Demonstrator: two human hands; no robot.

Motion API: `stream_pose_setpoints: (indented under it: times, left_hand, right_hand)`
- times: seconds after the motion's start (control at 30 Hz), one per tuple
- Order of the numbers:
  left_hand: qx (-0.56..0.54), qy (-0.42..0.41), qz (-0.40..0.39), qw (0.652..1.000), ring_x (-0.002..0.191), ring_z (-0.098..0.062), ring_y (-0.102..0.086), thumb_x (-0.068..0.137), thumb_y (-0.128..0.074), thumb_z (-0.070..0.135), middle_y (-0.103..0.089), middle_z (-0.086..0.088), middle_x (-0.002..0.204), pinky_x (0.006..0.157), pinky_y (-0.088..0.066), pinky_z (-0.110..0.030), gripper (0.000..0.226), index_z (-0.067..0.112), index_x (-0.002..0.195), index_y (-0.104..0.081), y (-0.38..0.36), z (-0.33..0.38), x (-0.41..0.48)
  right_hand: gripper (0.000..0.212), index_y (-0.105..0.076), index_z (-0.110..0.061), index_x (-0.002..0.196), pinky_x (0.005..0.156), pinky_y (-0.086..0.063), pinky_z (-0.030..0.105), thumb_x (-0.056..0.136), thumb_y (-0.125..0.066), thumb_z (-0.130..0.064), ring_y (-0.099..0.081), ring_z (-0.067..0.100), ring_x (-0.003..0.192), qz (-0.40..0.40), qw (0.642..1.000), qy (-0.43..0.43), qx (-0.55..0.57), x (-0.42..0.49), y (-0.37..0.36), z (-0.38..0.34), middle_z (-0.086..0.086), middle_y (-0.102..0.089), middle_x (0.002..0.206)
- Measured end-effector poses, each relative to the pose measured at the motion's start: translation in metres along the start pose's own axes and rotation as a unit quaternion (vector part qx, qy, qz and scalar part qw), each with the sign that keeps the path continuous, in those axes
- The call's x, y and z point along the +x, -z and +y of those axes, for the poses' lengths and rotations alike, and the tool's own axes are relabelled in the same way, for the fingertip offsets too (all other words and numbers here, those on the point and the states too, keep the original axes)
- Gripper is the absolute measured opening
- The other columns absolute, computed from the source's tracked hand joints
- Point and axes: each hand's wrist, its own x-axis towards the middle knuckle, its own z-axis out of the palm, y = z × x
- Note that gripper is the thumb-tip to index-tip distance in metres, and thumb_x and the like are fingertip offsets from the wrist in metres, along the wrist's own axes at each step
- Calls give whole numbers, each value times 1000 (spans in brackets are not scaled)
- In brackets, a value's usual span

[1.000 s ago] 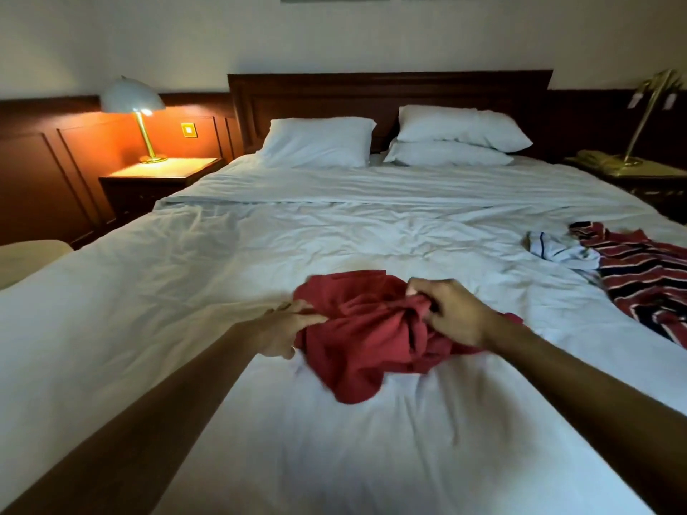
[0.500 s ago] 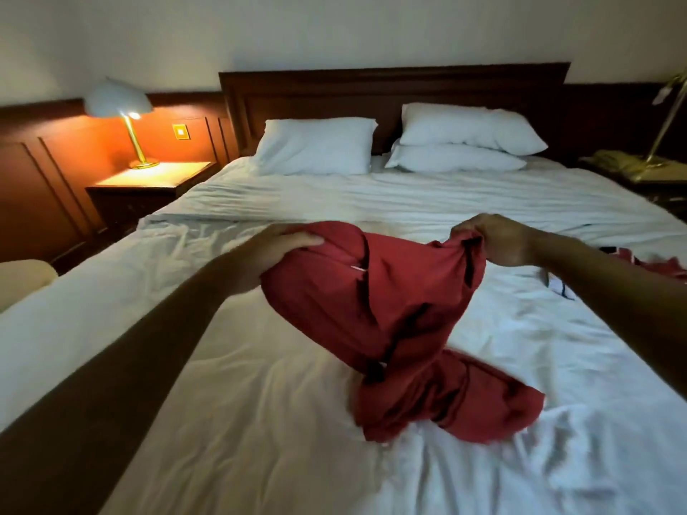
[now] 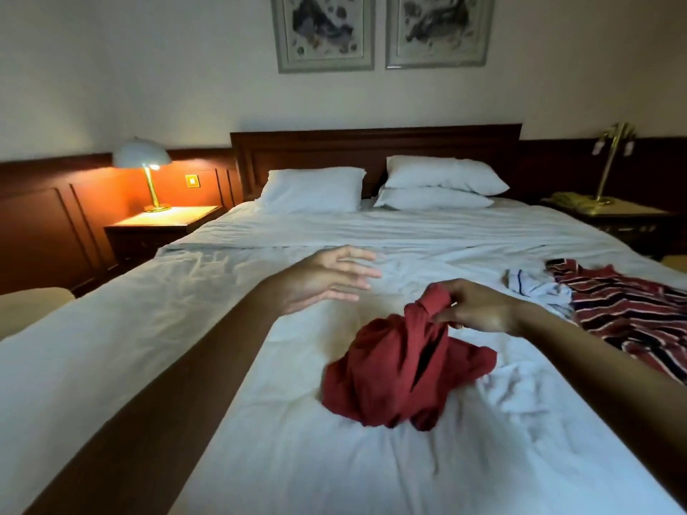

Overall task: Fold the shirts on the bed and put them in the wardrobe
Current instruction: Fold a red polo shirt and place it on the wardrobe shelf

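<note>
Shirts on the bed (image 3: 241, 459) number three: a crumpled red shirt (image 3: 390, 373) mid-mattress, pinched at its raised top by the right hand (image 3: 479, 310), plus a white shirt (image 3: 535, 289) and a striped shirt (image 3: 632, 310) touching near the right edge. The left hand (image 3: 323, 276) hovers, fingers spread, holding nothing; three pillows (image 3: 312, 189) lie behind.

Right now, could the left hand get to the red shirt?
Probably yes. The left hand is open above the bed, just up and left of the red shirt, with only bare bed between them. The right hand pinches the shirt's top, leaving its left side free.
</note>
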Motion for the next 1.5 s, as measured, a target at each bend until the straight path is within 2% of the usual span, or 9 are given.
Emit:
stream_pose_setpoints:
  times: [0.13,0.27,0.47,0.67,0.83,1.0,1.17,1.37,1.5]
  left_hand:
    - [285,101,-70,950,111,-15,-52,86,-61,-16,-53,-9,138,81,-45,-7,64,15,140,-52,-28,-64,-10]
    - [406,101,-32,908,132,-20,-43,82,-77,8,-38,-3,140,109,-37,-26,81,37,148,-40,-52,-122,2]
    - [371,109,11,922,143,-24,-36,73,-86,40,-33,-3,157,117,-33,-38,105,34,157,-24,-97,-149,30]
    - [291,127,-37,948,92,-11,-63,75,-87,34,-65,8,99,83,-50,-24,39,26,107,-68,-104,-123,31]
    - [86,167,-243,952,67,-13,-66,101,-58,19,-68,14,88,64,-43,-22,22,20,122,-67,-91,-70,0]
    - [170,109,-42,978,81,-15,-63,89,-61,0,-69,0,103,75,-46,-27,41,19,126,-59,-76,-104,17]
    - [407,6,-7,913,142,-19,-30,70,-85,25,-29,0,149,118,-29,-37,97,52,147,-32,-98,-140,47]
    - [367,-62,19,928,149,-14,-22,77,-80,51,-17,8,162,122,-23,-43,76,48,143,-42,-156,-128,75]
    - [397,-39,48,916,144,-18,-33,81,-74,53,-26,8,160,116,-32,-40,70,44,144,-43,-174,-124,95]
  right_hand:
    - [19,-62,-11,99,58,-42,21,80,-62,-8,-53,13,66,-13,997,-70,12,-32,8,18,-3,-58,73]
    - [41,-65,-23,80,55,-42,19,78,-44,12,-56,12,63,-3,981,-145,-130,-64,37,60,2,-62,72]
    - [43,-57,-31,124,83,-40,23,93,-47,-3,-49,19,120,-15,876,-254,-410,-90,52,99,0,-48,122]
    - [41,-60,-29,129,100,-39,30,94,-57,-50,-54,20,124,54,968,-162,-185,-57,-39,94,-3,-61,129]
    - [51,-60,-29,115,89,-46,32,78,-67,-62,-59,21,111,33,961,-167,-218,-41,-84,108,-6,-61,122]
    - [16,-63,-31,82,79,-42,20,83,-74,-20,-64,8,88,94,975,-85,-183,-62,-60,124,-12,-69,90]
    - [19,-72,-22,84,78,-44,12,85,-73,-3,-64,-2,83,116,989,-23,-88,-102,12,110,-15,-72,85]
    - [35,-64,-45,80,87,-52,40,89,-61,-11,-64,22,97,179,889,-240,-346,-127,63,123,1,-70,105]
    - [37,-59,-33,128,104,-39,49,95,-46,-41,-48,30,125,191,853,-240,-421,-115,5,112,6,-52,133]
